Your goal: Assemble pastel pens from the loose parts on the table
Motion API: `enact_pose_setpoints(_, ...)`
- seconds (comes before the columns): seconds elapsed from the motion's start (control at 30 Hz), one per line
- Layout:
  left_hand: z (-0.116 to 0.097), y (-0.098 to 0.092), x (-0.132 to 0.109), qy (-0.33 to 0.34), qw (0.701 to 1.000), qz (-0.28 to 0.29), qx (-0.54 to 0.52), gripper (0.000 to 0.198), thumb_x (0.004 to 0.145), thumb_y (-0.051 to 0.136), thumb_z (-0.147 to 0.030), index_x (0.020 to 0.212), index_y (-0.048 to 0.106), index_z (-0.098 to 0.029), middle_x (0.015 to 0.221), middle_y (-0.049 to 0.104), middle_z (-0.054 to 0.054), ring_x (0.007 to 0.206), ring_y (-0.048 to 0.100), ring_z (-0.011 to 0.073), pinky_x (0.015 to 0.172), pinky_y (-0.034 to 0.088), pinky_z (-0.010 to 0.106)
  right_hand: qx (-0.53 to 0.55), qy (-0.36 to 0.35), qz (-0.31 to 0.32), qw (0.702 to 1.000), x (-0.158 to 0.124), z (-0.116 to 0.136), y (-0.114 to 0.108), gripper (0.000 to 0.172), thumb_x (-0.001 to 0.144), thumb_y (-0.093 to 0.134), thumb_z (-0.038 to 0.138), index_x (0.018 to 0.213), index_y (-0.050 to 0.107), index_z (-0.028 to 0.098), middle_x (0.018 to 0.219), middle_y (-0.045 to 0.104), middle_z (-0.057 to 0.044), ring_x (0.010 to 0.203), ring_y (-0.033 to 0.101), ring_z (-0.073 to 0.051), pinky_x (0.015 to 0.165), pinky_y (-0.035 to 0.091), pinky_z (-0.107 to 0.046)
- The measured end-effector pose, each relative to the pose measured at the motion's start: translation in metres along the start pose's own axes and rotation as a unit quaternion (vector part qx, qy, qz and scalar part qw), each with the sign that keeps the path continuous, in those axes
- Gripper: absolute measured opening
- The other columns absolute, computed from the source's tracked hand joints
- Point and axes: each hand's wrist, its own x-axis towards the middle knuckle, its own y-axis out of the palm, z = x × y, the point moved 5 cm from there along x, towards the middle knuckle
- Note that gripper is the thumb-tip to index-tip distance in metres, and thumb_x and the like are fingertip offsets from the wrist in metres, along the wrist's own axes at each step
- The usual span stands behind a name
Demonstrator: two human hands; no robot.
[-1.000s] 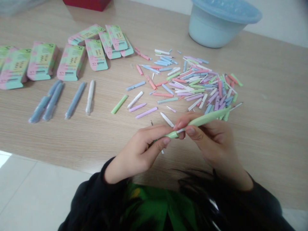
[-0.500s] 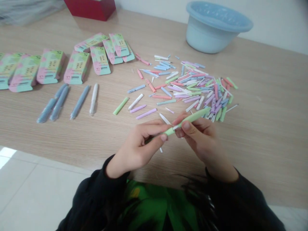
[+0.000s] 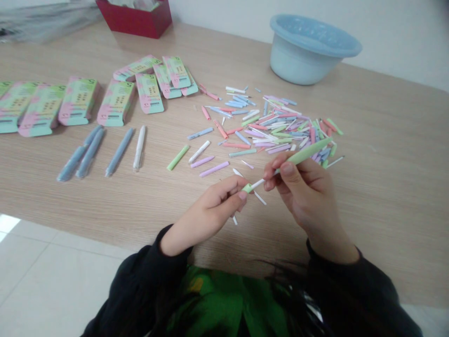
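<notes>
Between finger and thumb, my left hand point(image 3: 215, 206) pinches a short green pen piece point(image 3: 247, 188), most of it hidden by the fingers. My right hand point(image 3: 303, 187) is closed on a longer green pen barrel point(image 3: 310, 150), held tilted up to the right. A thin white refill point(image 3: 258, 183) spans the gap between the two green parts. Under the hands, a few white pieces point(image 3: 260, 198) lie on the table. Just beyond is a loose heap of pen parts point(image 3: 280, 126) in pink, blue, purple, green and white.
Several pastel boxes point(image 3: 115, 103) lie at the left and back. In front of them are blue pens point(image 3: 119, 152) and a white pen point(image 3: 139, 147). A blue basin point(image 3: 301, 56) and a red box point(image 3: 140, 21) stand at the back of the wooden table point(image 3: 386, 187).
My right hand has moved right and slightly up with the long green barrel, away from my left hand. More of the white refill now shows between the two green parts.
</notes>
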Motion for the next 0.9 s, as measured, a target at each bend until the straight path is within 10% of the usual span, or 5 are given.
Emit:
enact_pose_setpoints(0.43, -0.001, -0.007, -0.003, 0.093, 0.994, -0.057, 0.017, 0.017, 0.099, 0.06, -0.025, 0.112, 0.067, -0.017, 0.08, 0.061, -0.001, 0.071, 0.052, 0.0131, 0.065, 0.044, 0.026, -0.025, 0.009, 0.043, 0.999, 0.0, -0.015, 0.014, 0.014, 0.1, 0.065, 0.031, 0.096, 0.078, 0.029, 0.097, 0.068, 0.0, 0.089, 0.061, -0.015, 0.081, 0.048, -0.029)
enact_pose_setpoints(0.9, 0.004, -0.013, -0.01, 0.038, 0.984, -0.173, -0.027, 0.016, 0.089, 0.077, -0.026, 0.097, 0.078, -0.013, 0.083, 0.081, 0.006, 0.069, 0.068, 0.0135, 0.054, 0.046, 0.022, 0.053, 0.058, 0.001, 0.997, -0.009, -0.026, 0.024, 0.012, 0.098, 0.068, 0.034, 0.094, 0.078, 0.029, 0.075, 0.059, 0.001, 0.071, 0.055, -0.014, 0.068, 0.047, -0.029)
